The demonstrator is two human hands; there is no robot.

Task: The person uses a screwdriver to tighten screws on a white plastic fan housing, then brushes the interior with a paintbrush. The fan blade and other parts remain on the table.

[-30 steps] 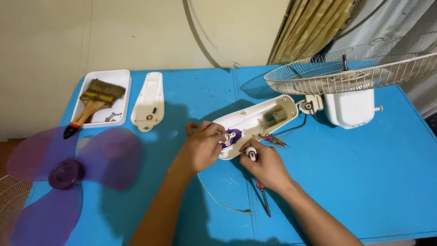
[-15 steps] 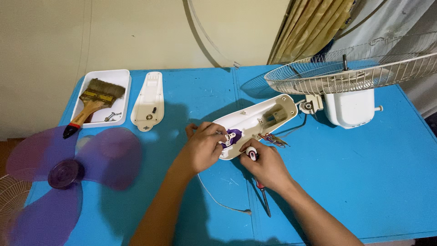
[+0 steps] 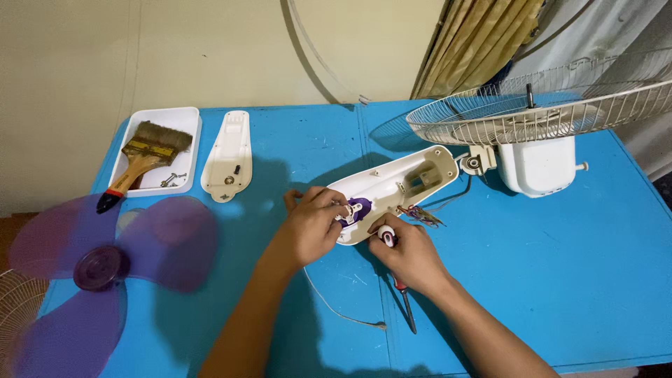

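A white plastic fan housing (image 3: 402, 183) lies open-side up in the middle of the blue table (image 3: 574, 266). My left hand (image 3: 311, 227) grips its near end, fingertips on a white and purple part (image 3: 357, 208) inside it. My right hand (image 3: 413, 255) is closed around a screwdriver (image 3: 386, 236) with a red and white handle. The handle's end sits against the housing's near edge, and the dark shaft (image 3: 408, 315) points back toward me along the table. Coloured wires (image 3: 423, 215) spill from the housing beside my right hand.
The wire fan guard (image 3: 532, 115) and white motor body (image 3: 539, 166) stand at the right. A white cover plate (image 3: 227, 155) and a white tray (image 3: 183, 119) holding a paintbrush (image 3: 143, 157) and screws are at the back left. A purple fan blade (image 3: 98, 266) lies at the left. A thin wire (image 3: 336, 308) runs between my arms.
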